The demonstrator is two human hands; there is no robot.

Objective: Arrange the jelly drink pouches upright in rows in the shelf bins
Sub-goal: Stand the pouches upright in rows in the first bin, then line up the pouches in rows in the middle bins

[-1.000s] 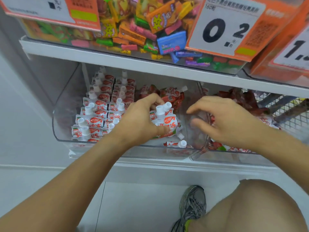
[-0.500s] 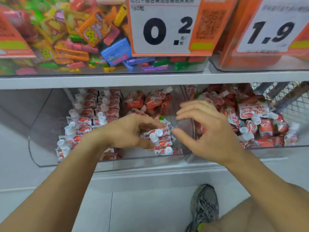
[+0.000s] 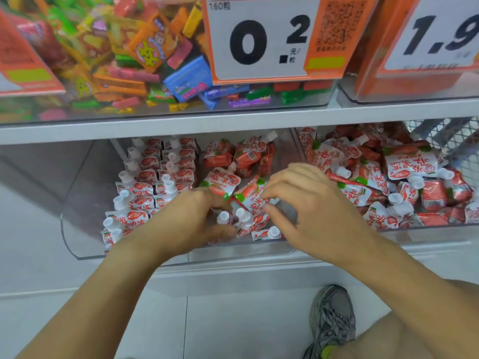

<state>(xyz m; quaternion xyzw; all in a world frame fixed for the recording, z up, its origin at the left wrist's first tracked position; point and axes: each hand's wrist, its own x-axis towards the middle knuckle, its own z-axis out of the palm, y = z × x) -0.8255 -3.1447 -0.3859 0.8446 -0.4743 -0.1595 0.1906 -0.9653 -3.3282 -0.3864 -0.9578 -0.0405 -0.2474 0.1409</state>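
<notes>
I see red-and-white capped pouches (image 3: 155, 182) upright in rows at centre-left of the clear bin (image 3: 85, 244); others (image 3: 375, 177) lie jumbled right.

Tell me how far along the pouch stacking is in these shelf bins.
Done: two neat upright rows fill the left bin's left side. In hand: the left hand and right hand work a small cluster of pouches at the front. Left: loose pouches behind and the jumbled right bin.

2 clear plastic shelf bins (image 3: 77, 244), 2 orange-and-white price cards (image 3: 261, 40), 2 bare hands (image 3: 311, 213), 1 grey running shoe (image 3: 333, 320), red-and-white spouted jelly pouches (image 3: 145, 177) too many to count
</notes>
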